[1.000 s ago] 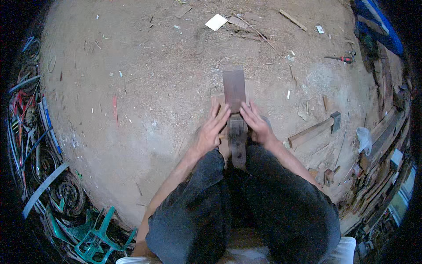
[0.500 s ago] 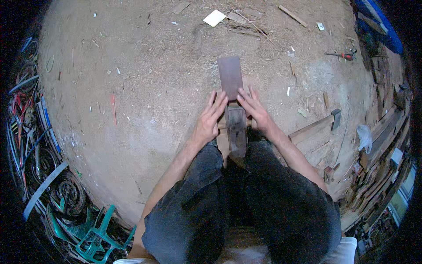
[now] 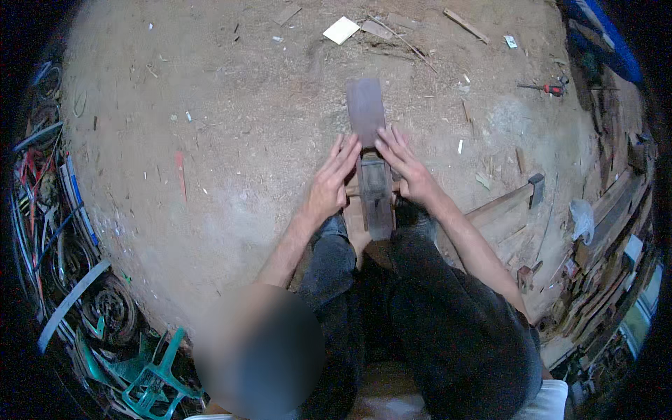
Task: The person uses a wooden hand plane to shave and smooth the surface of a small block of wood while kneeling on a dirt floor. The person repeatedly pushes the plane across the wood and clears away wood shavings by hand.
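Two bare hands are working as a pair, and it's all moving! On the left, the left hand is gripping one side of a long dark-brown wooden hand plane, its fingers stretching forward, a pale wooden cross-peg showing beside it. Now the plane, lying between the hands, is sliding outward from the dark-trousered knees, sitting farther out than a second ago; that's looking like a forward stroke over the pale tan wood peeking out beneath. To its right, the right hand is mirroring that grip, fingers lying along the edge, with the thumbs' hold staying hidden. Farther right, a wooden-handled hatchet is resting untouched. Beyond it, a crumpled translucent plastic bag is being the only clear container; whether it's holding anything, I cannot tell.
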Demonstrator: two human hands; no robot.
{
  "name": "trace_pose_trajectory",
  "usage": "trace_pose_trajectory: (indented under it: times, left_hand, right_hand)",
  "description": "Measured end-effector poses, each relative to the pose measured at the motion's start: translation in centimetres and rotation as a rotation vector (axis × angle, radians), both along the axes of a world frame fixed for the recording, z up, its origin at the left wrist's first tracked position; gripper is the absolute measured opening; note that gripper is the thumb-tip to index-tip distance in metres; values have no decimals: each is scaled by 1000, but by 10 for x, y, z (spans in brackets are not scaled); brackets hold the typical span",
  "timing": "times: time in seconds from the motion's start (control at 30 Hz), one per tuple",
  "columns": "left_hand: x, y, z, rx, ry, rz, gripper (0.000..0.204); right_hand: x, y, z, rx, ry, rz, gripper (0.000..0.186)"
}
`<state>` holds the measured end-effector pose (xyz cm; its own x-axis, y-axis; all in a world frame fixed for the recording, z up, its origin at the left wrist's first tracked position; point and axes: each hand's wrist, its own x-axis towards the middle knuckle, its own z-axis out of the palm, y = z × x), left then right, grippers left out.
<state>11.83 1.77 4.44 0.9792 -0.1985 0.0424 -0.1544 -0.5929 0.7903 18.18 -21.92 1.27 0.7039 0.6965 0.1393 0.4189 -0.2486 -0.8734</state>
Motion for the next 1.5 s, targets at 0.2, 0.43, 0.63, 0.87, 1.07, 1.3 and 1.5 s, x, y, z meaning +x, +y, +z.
trace_pose_trajectory:
  times: [0.2, 0.43, 0.63, 0.87, 1.07, 1.3, 1.5]
  left_hand:
    - [-85, -26, 5, -11, 99, -30, 70]
    - [-24, -11, -11, -74, 22, 60, 78]
    - [-36, -5, -8, -18, 33, 30, 83]
    - [-89, -26, -13, -50, 24, 17, 82]
    - [8, 12, -9, -1, -44, 32, 80]
    - [-50, -7, 1, -40, 62, 23, 80]
    - [-63, -25, -13, -26, -6, 19, 71]
  right_hand:
    - [-86, -36, 13, -90, 125, 63, 78]
    - [-7, -10, 0, -93, 6, 44, 96]
    - [-18, -8, 17, -109, 62, 84, 99]
    - [-82, -39, 3, -55, 64, 77, 89]
    - [6, 10, 1, -31, -37, -20, 84]
    - [-47, -20, -11, -59, 32, 80, 83]
    - [-56, -35, 17, -157, 111, 53, 78]
